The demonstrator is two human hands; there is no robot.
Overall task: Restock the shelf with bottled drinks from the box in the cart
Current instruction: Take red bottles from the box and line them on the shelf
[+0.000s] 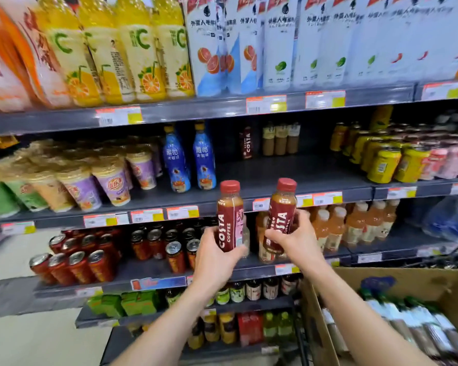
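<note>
Box (434, 283) of green-capped bottles (397, 313) sits nearest, below and right of the middle shelf (288, 175); its cardboard wall runs close beside the right forearm.
Left hand (214, 254) is below the shelf's front edge, fingers curled round the lower half of a Costa bottle (229, 215); that bottle is near upright, red cap level with the edge.
Right hand (294, 233) is just right of it, also below the edge, fingers and thumb wrapped round a second Costa bottle (280, 210); this one leans cap-right, cap overlapping the edge by the price tags (325, 198); the two bottles are near but apart.
Directly above both caps the shelf deck is bare; the gap runs wide from the blue bottles (204, 159) at its left to the yellow cans (381, 165) at its right.
At the back of the gap stand one Costa bottle (246, 143) and three beige bottles (280, 140); the deck in front of them is open.
</note>
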